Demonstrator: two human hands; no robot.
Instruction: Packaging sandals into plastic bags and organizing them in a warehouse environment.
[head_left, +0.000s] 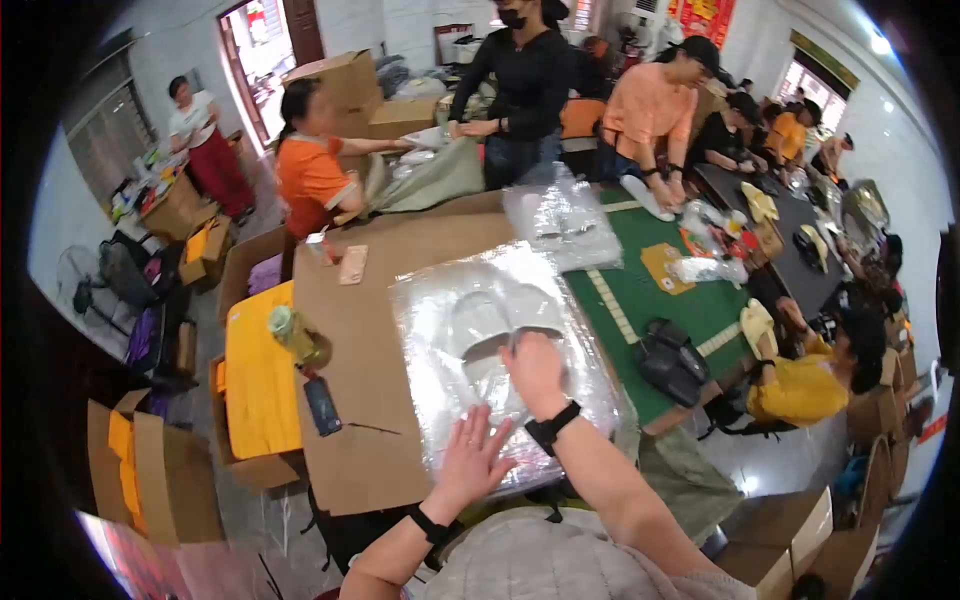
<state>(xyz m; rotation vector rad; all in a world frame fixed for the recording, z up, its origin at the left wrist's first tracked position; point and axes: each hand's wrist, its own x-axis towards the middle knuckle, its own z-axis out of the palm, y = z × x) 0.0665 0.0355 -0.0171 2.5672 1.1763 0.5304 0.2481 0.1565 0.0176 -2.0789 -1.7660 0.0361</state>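
Observation:
A pair of white slippers (476, 318) lies side by side, toes pointing away, on a stack of shiny clear plastic bags (425, 330). Whether the slippers are inside the top bag I cannot tell. My right hand (540, 375) is over the right slipper, its fingers curled in against the strap and opening. Lower down to the left, my left hand (470, 455) rests on the plastic with fingers spread, holding nothing. Each wrist wears a dark band.
Brown cardboard (350, 400) covers the table; a green bottle (292, 332), dark phone (322, 405) and pink phone (353, 265) lie left. More bagged plastic (565, 225) lies beyond. Black slippers (670, 360) sit on the green surface at right. Several co-workers surround the tables.

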